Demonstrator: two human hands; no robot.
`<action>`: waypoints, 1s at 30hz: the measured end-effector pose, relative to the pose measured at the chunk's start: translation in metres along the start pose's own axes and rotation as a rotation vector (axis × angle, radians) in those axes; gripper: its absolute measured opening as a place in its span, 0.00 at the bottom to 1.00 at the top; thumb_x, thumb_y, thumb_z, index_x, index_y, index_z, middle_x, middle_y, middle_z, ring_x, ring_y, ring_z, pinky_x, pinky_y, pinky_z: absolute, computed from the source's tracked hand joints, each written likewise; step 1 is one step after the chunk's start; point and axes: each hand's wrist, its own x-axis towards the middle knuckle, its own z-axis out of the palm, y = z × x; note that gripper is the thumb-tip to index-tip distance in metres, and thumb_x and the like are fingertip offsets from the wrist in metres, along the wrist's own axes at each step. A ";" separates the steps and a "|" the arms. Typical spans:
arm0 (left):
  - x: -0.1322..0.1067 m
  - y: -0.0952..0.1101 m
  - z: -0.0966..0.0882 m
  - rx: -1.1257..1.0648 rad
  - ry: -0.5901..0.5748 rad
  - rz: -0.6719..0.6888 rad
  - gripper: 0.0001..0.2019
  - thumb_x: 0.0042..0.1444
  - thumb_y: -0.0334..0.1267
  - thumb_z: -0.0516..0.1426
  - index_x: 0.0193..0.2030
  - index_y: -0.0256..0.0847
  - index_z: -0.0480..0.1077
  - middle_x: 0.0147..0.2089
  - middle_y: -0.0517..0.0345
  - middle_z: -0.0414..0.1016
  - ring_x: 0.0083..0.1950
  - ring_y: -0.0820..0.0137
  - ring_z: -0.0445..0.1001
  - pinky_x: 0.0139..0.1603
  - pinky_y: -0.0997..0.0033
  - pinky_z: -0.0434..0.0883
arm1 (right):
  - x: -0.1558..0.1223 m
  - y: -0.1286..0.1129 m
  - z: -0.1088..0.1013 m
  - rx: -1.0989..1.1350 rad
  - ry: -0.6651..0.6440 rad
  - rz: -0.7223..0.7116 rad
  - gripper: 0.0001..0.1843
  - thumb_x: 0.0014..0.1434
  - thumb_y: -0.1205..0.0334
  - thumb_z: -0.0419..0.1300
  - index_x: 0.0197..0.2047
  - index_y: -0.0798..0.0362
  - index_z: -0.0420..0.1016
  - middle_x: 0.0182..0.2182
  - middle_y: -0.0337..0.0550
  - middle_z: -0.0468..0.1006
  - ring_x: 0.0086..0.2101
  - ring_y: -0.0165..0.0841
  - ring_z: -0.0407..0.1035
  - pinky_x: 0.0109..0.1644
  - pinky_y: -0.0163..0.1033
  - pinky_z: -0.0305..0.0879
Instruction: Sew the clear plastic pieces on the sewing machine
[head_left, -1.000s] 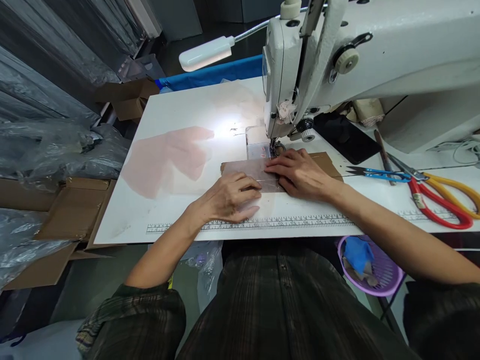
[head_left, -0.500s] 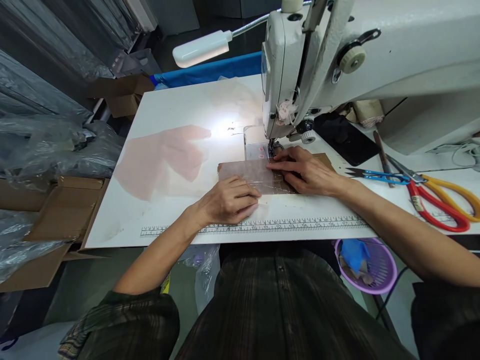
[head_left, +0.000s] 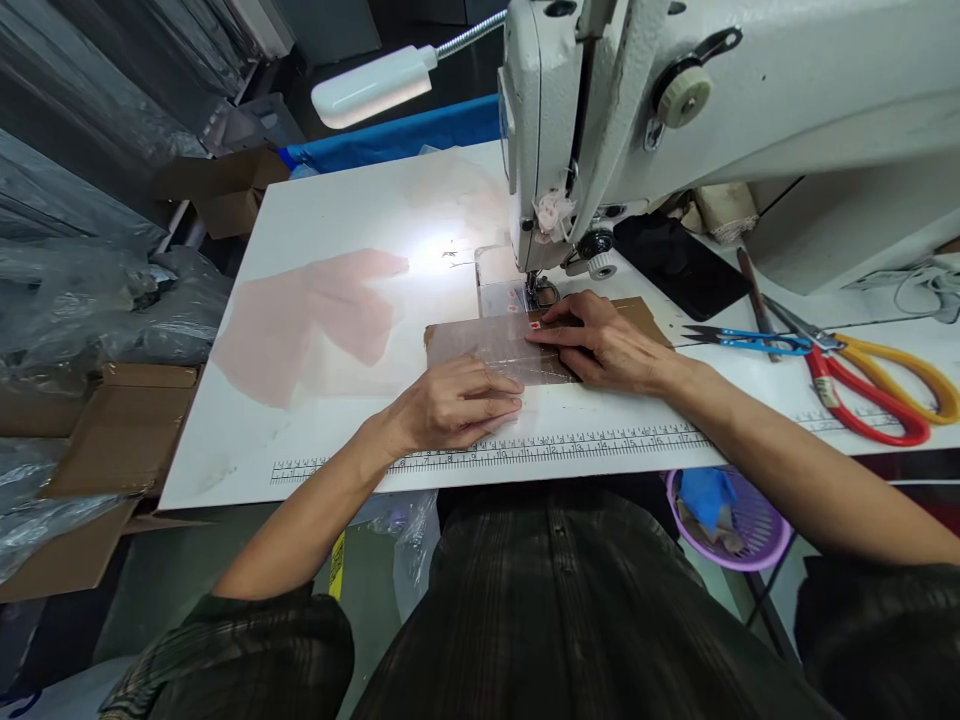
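Note:
A strip of sheer, pale fabric (head_left: 480,342) lies over a brown cardboard piece (head_left: 637,318) in front of the sewing machine's presser foot (head_left: 538,290). My left hand (head_left: 457,405) is at the strip's near edge, fingers together and closed on the thin fabric. My right hand (head_left: 600,345) rests on the strip and the cardboard with its fingers stretched out and pressing down. Beside its index fingertip shows a small red and white mark (head_left: 535,325). The palms and the fabric beneath them are hidden.
The sewing machine head (head_left: 559,130) rises just beyond my hands. Pink sheer pieces (head_left: 300,320) lie left on the white table. At right are a black phone (head_left: 690,265), blue-handled snips (head_left: 757,341) and scissors (head_left: 877,385). A printed ruler (head_left: 525,447) follows the front edge.
The view has shifted slightly. My left fingers have straightened a little at the fabric's near edge. The red and white mark now shows by my right fingertips, which stay on the strip.

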 end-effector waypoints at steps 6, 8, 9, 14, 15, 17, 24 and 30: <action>0.001 0.000 -0.002 0.038 -0.082 0.011 0.06 0.63 0.30 0.58 0.44 0.40 0.76 0.45 0.53 0.84 0.40 0.69 0.81 0.37 0.66 0.77 | 0.000 0.003 0.003 0.026 0.016 -0.006 0.21 0.63 0.67 0.53 0.55 0.50 0.82 0.51 0.53 0.77 0.51 0.43 0.69 0.57 0.56 0.70; 0.002 0.001 -0.002 0.044 -0.077 0.014 0.05 0.61 0.28 0.59 0.42 0.38 0.76 0.44 0.52 0.84 0.39 0.68 0.81 0.37 0.66 0.77 | 0.000 0.002 0.002 0.011 0.022 -0.010 0.21 0.63 0.67 0.54 0.54 0.50 0.82 0.50 0.53 0.78 0.51 0.44 0.69 0.56 0.56 0.70; 0.003 0.002 -0.002 0.047 -0.071 0.012 0.05 0.60 0.28 0.60 0.41 0.37 0.76 0.43 0.53 0.84 0.39 0.69 0.81 0.37 0.66 0.77 | 0.000 0.002 0.002 0.008 0.022 -0.010 0.21 0.63 0.67 0.54 0.55 0.50 0.82 0.50 0.52 0.78 0.50 0.44 0.69 0.56 0.56 0.70; 0.004 0.003 -0.002 0.070 -0.049 0.008 0.04 0.59 0.28 0.60 0.39 0.38 0.75 0.42 0.55 0.84 0.38 0.70 0.80 0.36 0.67 0.75 | -0.001 -0.001 -0.003 0.068 0.042 0.011 0.23 0.62 0.71 0.53 0.56 0.50 0.80 0.50 0.50 0.79 0.50 0.40 0.71 0.56 0.51 0.72; 0.003 0.003 -0.002 0.073 -0.047 0.011 0.03 0.59 0.28 0.60 0.38 0.38 0.75 0.42 0.55 0.84 0.38 0.70 0.80 0.36 0.67 0.75 | -0.001 -0.001 -0.004 0.077 0.046 0.009 0.23 0.62 0.71 0.53 0.56 0.50 0.81 0.49 0.50 0.79 0.50 0.39 0.72 0.56 0.51 0.72; 0.003 0.003 -0.002 0.075 -0.046 0.012 0.03 0.59 0.29 0.60 0.38 0.38 0.75 0.42 0.55 0.84 0.38 0.70 0.80 0.35 0.67 0.75 | -0.002 -0.001 -0.005 0.080 0.044 -0.008 0.23 0.63 0.70 0.53 0.56 0.51 0.81 0.49 0.51 0.78 0.50 0.40 0.72 0.56 0.51 0.72; 0.002 0.003 -0.001 0.060 -0.052 0.013 0.03 0.59 0.29 0.60 0.38 0.38 0.75 0.40 0.54 0.84 0.37 0.69 0.80 0.36 0.67 0.76 | -0.003 0.002 -0.001 0.022 0.016 -0.042 0.20 0.65 0.66 0.54 0.55 0.51 0.81 0.50 0.55 0.77 0.50 0.44 0.70 0.55 0.56 0.71; 0.002 0.002 0.000 0.047 -0.055 0.009 0.03 0.59 0.28 0.60 0.38 0.38 0.75 0.40 0.54 0.84 0.38 0.69 0.80 0.38 0.66 0.78 | -0.003 -0.004 -0.007 0.054 0.025 0.004 0.22 0.65 0.68 0.53 0.56 0.48 0.81 0.49 0.51 0.78 0.50 0.41 0.70 0.56 0.52 0.72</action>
